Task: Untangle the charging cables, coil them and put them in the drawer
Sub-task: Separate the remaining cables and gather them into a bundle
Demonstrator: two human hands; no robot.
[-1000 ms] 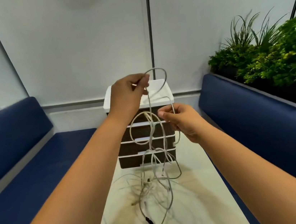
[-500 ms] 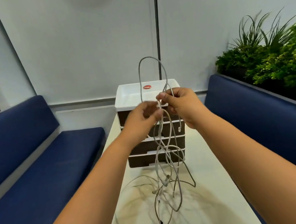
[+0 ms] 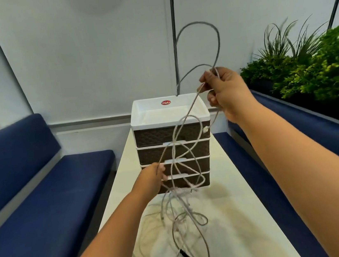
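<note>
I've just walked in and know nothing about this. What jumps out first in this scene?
A tangle of grey charging cables stretched in mid-air between two hands: the right hand holds a loop up high, the left hand grips strands lower down, and the rest trails onto the white table. Right behind them stands a small drawer unit with dark woven fronts, all closed. Blue benches flank the table.

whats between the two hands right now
In the head view, grey cable strands run from the raised right hand down to the lower left hand, crossing in front of the drawer unit.
</note>
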